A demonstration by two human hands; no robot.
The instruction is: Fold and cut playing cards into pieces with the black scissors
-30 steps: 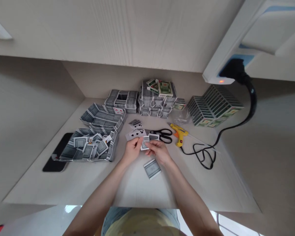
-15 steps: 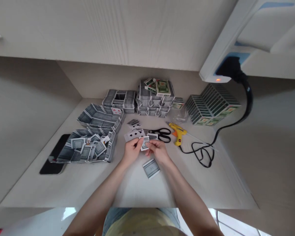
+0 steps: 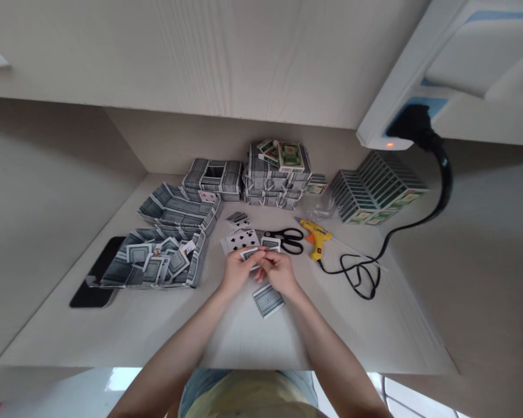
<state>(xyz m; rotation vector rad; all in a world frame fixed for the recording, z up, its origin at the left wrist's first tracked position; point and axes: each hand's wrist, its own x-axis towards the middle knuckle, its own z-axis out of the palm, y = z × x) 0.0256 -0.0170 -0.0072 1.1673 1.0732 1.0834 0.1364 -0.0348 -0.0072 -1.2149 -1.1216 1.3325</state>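
Note:
Both my hands meet over the middle of the table, closed on one playing card (image 3: 248, 254) with a grey patterned back. My left hand (image 3: 239, 271) grips its left part. My right hand (image 3: 279, 271) pinches at its right side, and the fingers hide much of the card. Just below my hands a grey-backed card piece (image 3: 268, 301) lies flat on the table. Above them lie face-up spade cards (image 3: 243, 239), a small fanned stack of cards (image 3: 239, 219) and another grey-backed card (image 3: 271, 243). Black-handled scissors (image 3: 291, 240) rest close by, partly under that card.
To the left, an open card-covered box (image 3: 196, 264) holds loose folded cards, beside a dark phone (image 3: 93, 296). Card-built boxes (image 3: 272, 183) stand at the back. On the right are a yellow glue gun (image 3: 317, 237), its black cord (image 3: 357, 278) and stacked card packs (image 3: 375, 188).
My hands have drawn closer together. The card between them has tilted and shifted slightly left, now more covered by my fingers. The things on the table keep their places.

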